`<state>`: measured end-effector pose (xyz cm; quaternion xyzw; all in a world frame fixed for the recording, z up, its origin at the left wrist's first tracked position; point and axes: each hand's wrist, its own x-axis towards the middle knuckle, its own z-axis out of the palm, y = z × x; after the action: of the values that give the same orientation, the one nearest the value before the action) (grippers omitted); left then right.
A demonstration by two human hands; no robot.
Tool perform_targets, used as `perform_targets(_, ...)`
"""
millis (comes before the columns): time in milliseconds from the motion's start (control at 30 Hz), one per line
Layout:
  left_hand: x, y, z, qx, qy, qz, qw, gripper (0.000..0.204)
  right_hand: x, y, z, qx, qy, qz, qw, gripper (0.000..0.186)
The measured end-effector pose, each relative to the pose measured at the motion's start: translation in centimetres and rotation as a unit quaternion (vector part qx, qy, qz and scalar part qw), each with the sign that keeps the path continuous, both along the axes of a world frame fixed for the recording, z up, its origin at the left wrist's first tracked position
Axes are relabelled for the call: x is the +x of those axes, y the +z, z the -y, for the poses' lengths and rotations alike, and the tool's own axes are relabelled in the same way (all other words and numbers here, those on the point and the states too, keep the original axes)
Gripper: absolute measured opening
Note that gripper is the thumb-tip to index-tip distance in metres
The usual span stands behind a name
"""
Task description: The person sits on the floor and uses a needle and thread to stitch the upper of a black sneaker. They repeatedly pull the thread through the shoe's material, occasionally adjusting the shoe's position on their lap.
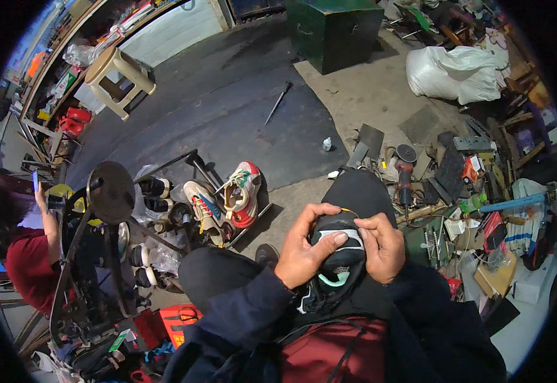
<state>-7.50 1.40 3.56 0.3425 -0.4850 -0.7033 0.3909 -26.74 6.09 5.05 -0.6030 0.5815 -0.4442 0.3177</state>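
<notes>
A black shoe with pale grey and mint-green parts rests on my lap, its opening toward me. My left hand grips one side of it, thumb lying across the pale upper part. On the other side, my right hand holds the toe end with thumb and fingers bent. A thin yellow-orange edge shows between my fingertips at the far end; what it belongs to is unclear. The shoe's sole is hidden.
Two colourful sneakers, one a red-and-white sneaker, stand left near a metal stand. An angle grinder lies ahead right by cluttered tools. A small white bottle and long metal tool are farther off. Another person sits left.
</notes>
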Motion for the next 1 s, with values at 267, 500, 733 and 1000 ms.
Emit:
perform_targets(267,-0.6,0.3,0.3,-0.039,0.002,0.019,0.999,0.045,-3.0,4.9,1.0,0.066,0.144,-0.080,0.984,0.012)
perform_targets(500,-0.6,0.2,0.3,-0.024,0.006,0.025,0.999,0.044,-1.6,4.8,1.1,0.056,0.104,-0.174,0.978,0.013)
perform_targets(733,-0.2,-0.3,0.4,-0.005,0.000,0.000,1.000,0.044,-0.4,-0.2,-0.1,0.017,0.003,0.022,1.000,0.009)
perform_targets(1000,-0.5,-0.1,0.2,-0.020,0.004,0.007,1.000,0.044,-3.4,4.7,1.5,0.052,0.161,-0.094,0.981,0.009)
